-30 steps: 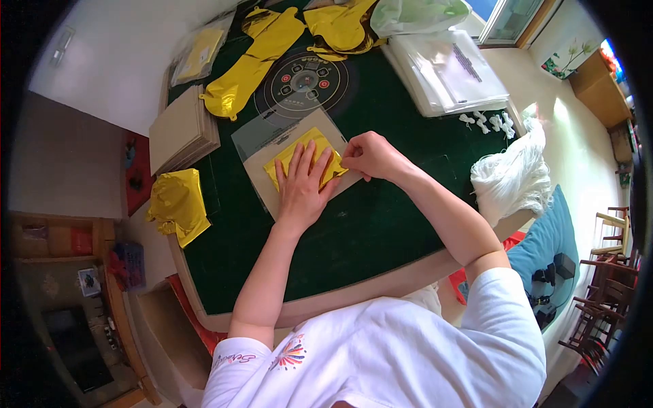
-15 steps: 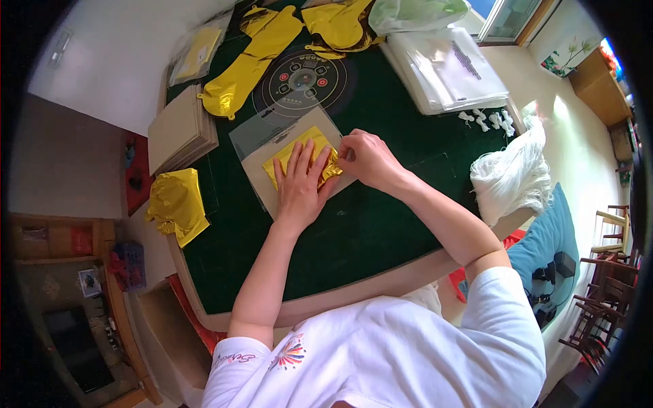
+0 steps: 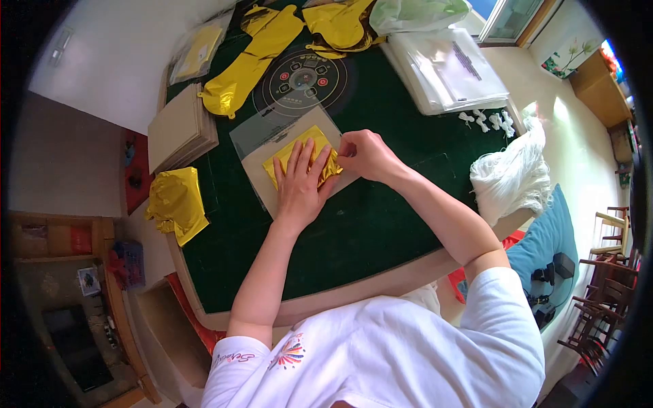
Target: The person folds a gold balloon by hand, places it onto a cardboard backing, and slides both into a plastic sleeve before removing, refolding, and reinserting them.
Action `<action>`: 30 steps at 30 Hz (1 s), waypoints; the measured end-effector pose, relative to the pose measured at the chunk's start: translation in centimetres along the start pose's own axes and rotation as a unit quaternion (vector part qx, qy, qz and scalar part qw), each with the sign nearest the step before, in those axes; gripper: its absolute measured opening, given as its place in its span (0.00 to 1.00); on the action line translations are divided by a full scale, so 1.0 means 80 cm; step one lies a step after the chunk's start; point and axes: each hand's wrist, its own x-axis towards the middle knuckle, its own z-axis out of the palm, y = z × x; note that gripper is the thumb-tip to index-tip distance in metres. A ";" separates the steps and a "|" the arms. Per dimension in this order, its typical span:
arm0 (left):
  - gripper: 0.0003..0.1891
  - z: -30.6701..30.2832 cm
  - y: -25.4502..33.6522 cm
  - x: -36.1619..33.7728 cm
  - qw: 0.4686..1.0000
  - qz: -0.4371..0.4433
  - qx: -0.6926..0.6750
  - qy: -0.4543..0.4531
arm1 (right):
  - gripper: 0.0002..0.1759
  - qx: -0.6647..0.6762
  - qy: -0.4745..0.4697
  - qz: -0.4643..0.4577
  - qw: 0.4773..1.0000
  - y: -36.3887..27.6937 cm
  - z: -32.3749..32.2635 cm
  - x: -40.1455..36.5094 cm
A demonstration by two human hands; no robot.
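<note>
A folded gold foil balloon (image 3: 286,155) lies on a cardboard sheet (image 3: 272,197), over a clear plastic bag (image 3: 253,136) with dark print. My left hand (image 3: 299,187) rests flat on the foil, fingers spread, holding it down. At the right edge of the foil, my right hand (image 3: 371,156) is closed in a pinch; its fingertips are partly hidden, and the foil there looks crumpled against them.
Long gold foil balloons (image 3: 252,68) lie at the back. Cardboard sheets (image 3: 180,132) are stacked left, beside another folded gold foil piece (image 3: 180,200). To the right are clear plastic bags (image 3: 449,75), small white string bundles (image 3: 496,122) and a white string hank (image 3: 513,173).
Almost nothing differs. My right hand has shifted very slightly at the foil's right edge, while my left hand stays in place.
</note>
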 end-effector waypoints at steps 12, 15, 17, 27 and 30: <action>0.30 0.001 0.001 0.000 1.000 -0.002 0.004 0.000 | 0.19 0.091 -0.010 0.085 0.992 -0.005 0.001 0.003; 0.30 0.002 0.000 0.000 1.000 -0.002 0.015 0.000 | 0.19 0.068 0.005 0.054 0.996 -0.001 0.005 0.002; 0.30 0.001 0.000 0.000 1.000 -0.001 0.008 -0.002 | 0.19 0.054 0.015 0.039 0.998 0.001 0.010 0.001; 0.29 0.000 -0.002 0.001 0.999 0.004 0.032 -0.021 | 0.16 -0.002 0.009 0.008 1.000 -0.016 0.008 -0.007; 0.28 -0.002 -0.001 0.001 0.999 0.002 0.026 -0.031 | 0.15 -0.030 0.021 -0.020 0.999 -0.012 0.011 -0.006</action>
